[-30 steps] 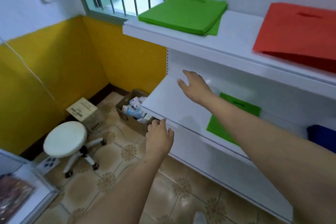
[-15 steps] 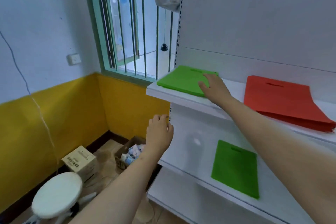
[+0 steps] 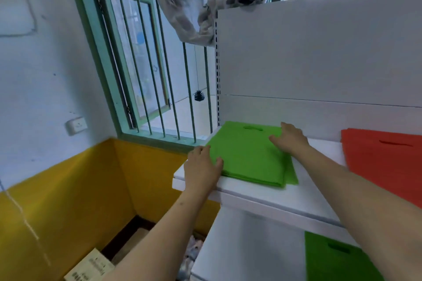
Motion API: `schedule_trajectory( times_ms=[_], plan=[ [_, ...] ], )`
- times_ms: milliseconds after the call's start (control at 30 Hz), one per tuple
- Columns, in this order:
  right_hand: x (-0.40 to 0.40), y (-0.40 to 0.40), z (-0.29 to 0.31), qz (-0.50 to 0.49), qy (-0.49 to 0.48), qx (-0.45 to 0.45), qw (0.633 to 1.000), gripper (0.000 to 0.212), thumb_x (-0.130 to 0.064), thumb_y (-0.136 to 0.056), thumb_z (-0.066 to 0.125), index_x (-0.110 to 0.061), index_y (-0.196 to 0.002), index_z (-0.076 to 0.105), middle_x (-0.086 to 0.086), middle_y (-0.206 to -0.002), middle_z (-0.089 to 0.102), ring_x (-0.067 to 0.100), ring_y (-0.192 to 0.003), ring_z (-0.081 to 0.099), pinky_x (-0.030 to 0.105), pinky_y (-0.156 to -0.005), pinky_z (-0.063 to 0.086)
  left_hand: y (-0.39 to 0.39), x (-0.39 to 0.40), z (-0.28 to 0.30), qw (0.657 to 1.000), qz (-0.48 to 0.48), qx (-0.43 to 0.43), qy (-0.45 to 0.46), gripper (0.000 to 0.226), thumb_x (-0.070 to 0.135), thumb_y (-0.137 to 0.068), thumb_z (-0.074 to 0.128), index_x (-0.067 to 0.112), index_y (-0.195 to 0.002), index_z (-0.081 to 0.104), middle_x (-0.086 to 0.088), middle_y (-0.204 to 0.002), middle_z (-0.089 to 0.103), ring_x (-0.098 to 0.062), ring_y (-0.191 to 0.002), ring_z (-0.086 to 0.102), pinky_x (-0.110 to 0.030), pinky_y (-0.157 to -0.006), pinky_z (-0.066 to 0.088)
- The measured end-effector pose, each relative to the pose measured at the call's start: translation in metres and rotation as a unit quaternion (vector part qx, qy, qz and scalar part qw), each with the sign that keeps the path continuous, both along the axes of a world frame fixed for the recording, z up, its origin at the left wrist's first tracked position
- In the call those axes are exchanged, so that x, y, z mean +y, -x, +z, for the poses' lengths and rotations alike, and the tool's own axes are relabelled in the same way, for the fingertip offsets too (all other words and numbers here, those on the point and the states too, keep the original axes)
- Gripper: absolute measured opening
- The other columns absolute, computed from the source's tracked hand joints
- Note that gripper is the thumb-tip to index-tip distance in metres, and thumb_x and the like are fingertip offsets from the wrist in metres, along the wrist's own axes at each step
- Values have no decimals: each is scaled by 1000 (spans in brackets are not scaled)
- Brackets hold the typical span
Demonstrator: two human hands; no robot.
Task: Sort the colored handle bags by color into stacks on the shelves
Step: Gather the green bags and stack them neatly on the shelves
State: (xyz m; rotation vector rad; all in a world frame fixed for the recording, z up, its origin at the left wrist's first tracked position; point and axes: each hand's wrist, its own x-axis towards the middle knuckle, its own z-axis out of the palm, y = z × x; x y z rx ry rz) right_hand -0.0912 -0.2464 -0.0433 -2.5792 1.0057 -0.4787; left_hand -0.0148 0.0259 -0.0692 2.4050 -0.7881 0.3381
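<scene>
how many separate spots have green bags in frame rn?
2. A green stack lies on the upper shelf by the window, under both hands. A single green bag lies on the lower shelf, cut off by the frame edge. Bags within the stack can't be counted.

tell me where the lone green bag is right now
In the head view the single green bag lies flat on the lower shelf at bottom right, under the upper shelf's green stack and below the right forearm.

No legible text, brand or number is found in the view; dark printed marks are borne by the cardboard box [image 3: 90,267] at the bottom edge, but they are too blurred to be read.
</scene>
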Motion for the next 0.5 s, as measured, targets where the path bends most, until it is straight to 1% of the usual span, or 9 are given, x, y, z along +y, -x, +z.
schedule_trajectory(
  times_ms=[67, 100, 200, 267, 333, 433, 500],
  plan=[
    [-12, -13, -12, -13, 4, 19, 1000, 82, -57, -86, 56, -10, -147, 29, 13, -150, 36, 36, -132, 38, 46, -103, 41, -19, -14, -7, 999, 11, 10, -41, 58, 52, -92, 46, 16, -137, 47, -7, -136, 50, -27, -125, 44, -40, -99, 42],
    [-16, -15, -17, -19, 0, 27, 999, 82, -58, -85, 57, -11, -146, 30, 12, -149, 38, 36, -131, 39, 46, -102, 42, -26, -19, -11, 998, 17, 14, -64, 61, 57, -91, 45, 16, -136, 47, -7, -138, 49, -28, -128, 43, -41, -102, 40],
    [-21, -18, -32, -37, 4, 36, 999, 78, -65, -85, 50, -15, -143, 36, 7, -150, 37, 33, -131, 42, 43, -102, 39, -36, -26, -21, 992, 30, 11, -119, 67, 65, -89, 37, 16, -135, 47, -6, -147, 42, -27, -135, 37, -45, -107, 32],
    [-23, -20, -39, -44, 27, 31, 998, 74, -65, -88, 45, -17, -143, 41, 5, -155, 32, 31, -134, 39, 41, -106, 35, -40, -26, -26, 992, 32, 0, -121, 68, 67, -90, 34, 18, -135, 48, -4, -150, 40, -25, -137, 35, -45, -108, 31],
    [-25, -21, -42, -44, 33, 16, 998, 70, -63, -89, 47, -19, -143, 44, 4, -157, 29, 29, -137, 36, 39, -108, 33, -40, -25, -27, 993, 31, -3, -114, 68, 68, -90, 33, 20, -137, 47, -3, -153, 36, -25, -141, 30, -45, -110, 29],
    [-24, -18, -42, -34, 28, -25, 999, 57, -55, -89, 56, -21, -135, 56, 5, -151, 40, 30, -133, 41, 39, -105, 37, -37, -25, -26, 995, 20, 2, -95, 62, 64, -93, 37, 24, -139, 47, -3, -157, 32, -24, -146, 23, -44, -113, 24],
    [-23, -18, -42, 1, 28, -49, 998, 48, -45, -89, 62, -18, -128, 63, 7, -146, 47, 29, -131, 45, 39, -105, 39, -38, -22, -26, 997, 13, 4, -76, 58, 61, -94, 39, 26, -139, 50, -2, -157, 32, -24, -147, 21, -44, -114, 23]
  ],
)
